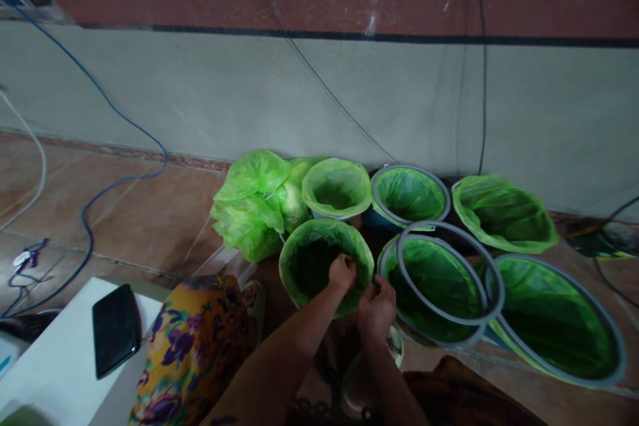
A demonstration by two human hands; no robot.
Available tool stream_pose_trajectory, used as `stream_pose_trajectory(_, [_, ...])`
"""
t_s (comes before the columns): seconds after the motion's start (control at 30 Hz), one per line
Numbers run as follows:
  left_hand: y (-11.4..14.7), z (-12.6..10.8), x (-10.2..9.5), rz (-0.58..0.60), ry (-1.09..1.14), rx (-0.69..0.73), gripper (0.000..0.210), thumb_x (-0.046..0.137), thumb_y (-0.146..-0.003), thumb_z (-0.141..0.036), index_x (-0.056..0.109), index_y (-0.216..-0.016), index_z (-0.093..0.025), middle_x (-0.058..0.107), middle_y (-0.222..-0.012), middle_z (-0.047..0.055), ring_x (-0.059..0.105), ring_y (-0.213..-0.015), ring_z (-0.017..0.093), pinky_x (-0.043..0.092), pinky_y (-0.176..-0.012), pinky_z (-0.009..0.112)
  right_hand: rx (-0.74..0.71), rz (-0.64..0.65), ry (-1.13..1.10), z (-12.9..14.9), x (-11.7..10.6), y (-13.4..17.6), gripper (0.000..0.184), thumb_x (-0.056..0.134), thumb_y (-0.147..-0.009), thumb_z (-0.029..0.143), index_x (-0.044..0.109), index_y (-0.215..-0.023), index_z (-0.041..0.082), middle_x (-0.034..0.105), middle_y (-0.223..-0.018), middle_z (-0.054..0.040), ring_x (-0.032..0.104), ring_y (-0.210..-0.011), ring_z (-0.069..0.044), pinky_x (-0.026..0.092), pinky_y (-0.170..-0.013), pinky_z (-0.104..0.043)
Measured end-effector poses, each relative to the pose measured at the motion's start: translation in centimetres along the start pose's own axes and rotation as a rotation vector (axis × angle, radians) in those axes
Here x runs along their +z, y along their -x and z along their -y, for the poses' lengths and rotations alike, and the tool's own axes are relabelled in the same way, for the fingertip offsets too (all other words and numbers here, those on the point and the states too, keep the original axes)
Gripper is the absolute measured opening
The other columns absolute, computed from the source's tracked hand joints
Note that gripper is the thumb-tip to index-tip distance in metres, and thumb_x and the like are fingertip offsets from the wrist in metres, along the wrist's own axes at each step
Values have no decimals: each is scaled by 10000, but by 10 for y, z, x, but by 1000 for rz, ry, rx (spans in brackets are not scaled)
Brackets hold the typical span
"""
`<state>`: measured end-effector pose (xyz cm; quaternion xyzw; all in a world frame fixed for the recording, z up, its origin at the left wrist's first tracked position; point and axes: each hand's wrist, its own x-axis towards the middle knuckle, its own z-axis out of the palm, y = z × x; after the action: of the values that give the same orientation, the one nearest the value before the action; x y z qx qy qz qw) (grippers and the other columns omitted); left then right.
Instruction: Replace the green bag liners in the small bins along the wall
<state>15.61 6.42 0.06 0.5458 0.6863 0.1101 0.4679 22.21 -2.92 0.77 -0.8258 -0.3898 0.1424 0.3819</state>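
Note:
A bin with a light green plastic liner (294,249) stands in front of me, the liner folded outward over its rim. My left hand (343,273) reaches into the mouth of this bin, fingers closed near the right inner side; what they hold is hidden. At the bin's right edge, my right hand (377,306) pinches the liner at the rim. Just right of that hand is another green-lined bin (424,273). A loose grey ring (492,266) lies tilted across its top, overlapping the grey rim below.
Behind stand more lined bins: one without a ring (337,176), one with a grey ring (412,170) and another (504,239). A wide ringed bin (559,319) is at right. Crumpled green bags (254,200) lie left. A phone (116,331) rests on a white surface (64,346).

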Motion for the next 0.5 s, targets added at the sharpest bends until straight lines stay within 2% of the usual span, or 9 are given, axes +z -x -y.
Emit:
stream_pose_trajectory(0.1, [-2, 2, -9, 0, 17, 14, 294, 521, -883, -171, 644, -1146, -132, 724, -1073, 125, 671, -1015, 205, 485, -883, 278, -185, -30, -27, 28, -7, -15, 340, 365, -906, 257, 639, -1060, 129, 660, -1038, -176, 603, -1007, -273, 467, -917, -411])
stream_pose_trajectory(0.2, [-8, 4, -17, -10, 45, 18, 294, 514, -881, -154, 646, -1142, -122, 721, -1082, 134, 673, -1021, 203, 486, -879, 276, -296, 8, -40, 41, 6, -43, 347, 352, -905, 222, 635, -1090, 141, 667, -1068, -152, 606, -1021, -246, 473, -936, -395])
stream_pose_trajectory(0.33, [-20, 11, -28, -46, 66, 42, 271, 530, -865, -135, 665, -1099, -126, 717, -1103, 129, 662, -1049, 202, 478, -919, 286, -333, 112, 78, 32, 47, -75, 412, 352, -868, 162, 604, -1190, 121, 644, -1180, -161, 564, -1120, -254, 448, -980, -404])
stream_pose_trajectory(0.43, [-30, 18, -39, -74, 114, 70, 216, 542, -866, -145, 683, -1028, -118, 722, -1063, 131, 665, -1007, 208, 480, -922, 305, -341, 156, 189, 20, 70, -80, 490, 336, -859, 129, 529, -1307, 86, 614, -1228, -189, 541, -1149, -268, 434, -983, -419])
stream_pose_trajectory(0.5, [-38, 21, -45, -95, 183, 73, 170, 556, -875, -181, 692, -960, -126, 727, -994, 118, 671, -943, 202, 490, -889, 308, -346, 147, 246, 15, 75, -77, 518, 318, -864, 109, 493, -1349, 68, 595, -1257, -206, 530, -1165, -281, 417, -990, -432])
